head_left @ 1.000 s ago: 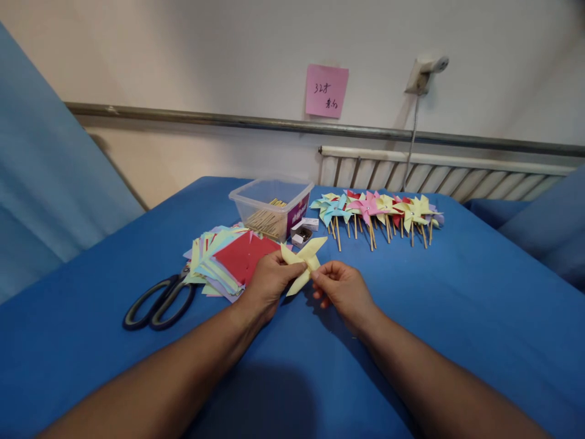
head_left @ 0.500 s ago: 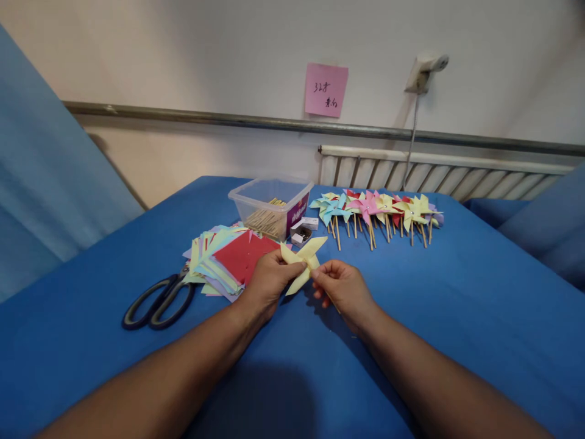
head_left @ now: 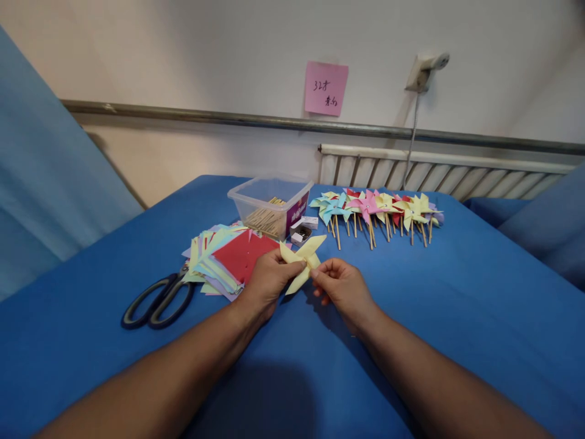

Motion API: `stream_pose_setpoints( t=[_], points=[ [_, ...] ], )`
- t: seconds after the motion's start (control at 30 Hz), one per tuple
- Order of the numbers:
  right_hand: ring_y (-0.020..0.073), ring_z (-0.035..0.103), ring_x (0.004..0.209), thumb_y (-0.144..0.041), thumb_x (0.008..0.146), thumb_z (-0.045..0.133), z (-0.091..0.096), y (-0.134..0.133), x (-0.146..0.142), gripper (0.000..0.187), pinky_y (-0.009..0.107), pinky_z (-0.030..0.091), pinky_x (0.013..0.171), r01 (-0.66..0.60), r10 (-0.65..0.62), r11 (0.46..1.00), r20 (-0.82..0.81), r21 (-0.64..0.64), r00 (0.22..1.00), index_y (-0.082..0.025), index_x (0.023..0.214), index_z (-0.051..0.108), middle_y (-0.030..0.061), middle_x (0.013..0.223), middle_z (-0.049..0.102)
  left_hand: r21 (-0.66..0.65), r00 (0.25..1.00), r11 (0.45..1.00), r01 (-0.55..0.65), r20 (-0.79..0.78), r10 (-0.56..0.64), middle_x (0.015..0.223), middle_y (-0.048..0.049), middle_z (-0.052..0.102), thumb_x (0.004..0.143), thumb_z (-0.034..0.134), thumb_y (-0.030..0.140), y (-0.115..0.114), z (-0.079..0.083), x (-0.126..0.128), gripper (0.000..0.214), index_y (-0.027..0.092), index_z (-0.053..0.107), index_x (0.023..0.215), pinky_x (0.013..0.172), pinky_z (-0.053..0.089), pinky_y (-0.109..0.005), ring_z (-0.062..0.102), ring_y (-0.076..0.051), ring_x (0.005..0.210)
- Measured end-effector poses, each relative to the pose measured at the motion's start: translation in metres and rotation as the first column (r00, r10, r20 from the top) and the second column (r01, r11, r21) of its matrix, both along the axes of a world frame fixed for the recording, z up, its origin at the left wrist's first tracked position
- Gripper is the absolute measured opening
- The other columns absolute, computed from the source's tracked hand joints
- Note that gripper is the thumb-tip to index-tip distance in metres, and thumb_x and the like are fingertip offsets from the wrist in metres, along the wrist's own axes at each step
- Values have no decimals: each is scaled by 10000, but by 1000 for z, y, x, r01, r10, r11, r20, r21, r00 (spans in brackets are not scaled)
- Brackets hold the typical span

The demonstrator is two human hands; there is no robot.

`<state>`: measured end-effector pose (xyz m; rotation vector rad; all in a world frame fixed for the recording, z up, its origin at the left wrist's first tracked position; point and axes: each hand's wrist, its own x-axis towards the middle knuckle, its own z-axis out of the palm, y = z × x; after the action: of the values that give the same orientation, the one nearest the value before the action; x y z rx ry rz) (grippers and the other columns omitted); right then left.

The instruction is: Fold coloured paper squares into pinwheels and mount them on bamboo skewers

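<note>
A pale yellow paper pinwheel [head_left: 298, 281] is held above the blue-covered table, its blades folded in toward the middle. My left hand [head_left: 267, 277] grips it from the left, with the thumb pressed on its centre. From the right, my right hand [head_left: 340, 283] is closed, thumb and forefinger pinched at the pinwheel's right edge by the centre. Whether a pin or stick sits between those fingers is hidden. Behind the left hand lies a pile of coloured paper squares [head_left: 214, 262], with a red sheet [head_left: 240, 253] on top.
Large dark-handled scissors [head_left: 159, 302] lie left of the papers. Behind stands a clear plastic tub [head_left: 260, 198] of thin sticks [head_left: 265, 221], beside a small open box [head_left: 301, 235] of metal bits. Finished pinwheels [head_left: 368, 207] line the back right, near a radiator [head_left: 439, 164].
Both hands keep nearly the same place around the pinwheel. A thin pale stick end that showed beneath my right hand is no longer visible.
</note>
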<state>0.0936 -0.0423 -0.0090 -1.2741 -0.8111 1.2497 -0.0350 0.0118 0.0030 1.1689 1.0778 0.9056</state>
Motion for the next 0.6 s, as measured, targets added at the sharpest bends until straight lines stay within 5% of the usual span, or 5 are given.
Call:
stream_pose_setpoints(
  t=[0.6],
  points=[
    [59, 473, 428, -352, 675, 688, -2, 0, 2, 237, 171, 293, 383, 2, -1, 999, -11, 46, 1000, -165, 678, 542, -33, 549, 577, -4, 1000, 1000, 19, 10, -19, 727, -84, 689, 605, 729, 249, 0, 0, 0, 261, 99, 647, 803, 542, 474, -284, 635, -191, 598]
  ],
)
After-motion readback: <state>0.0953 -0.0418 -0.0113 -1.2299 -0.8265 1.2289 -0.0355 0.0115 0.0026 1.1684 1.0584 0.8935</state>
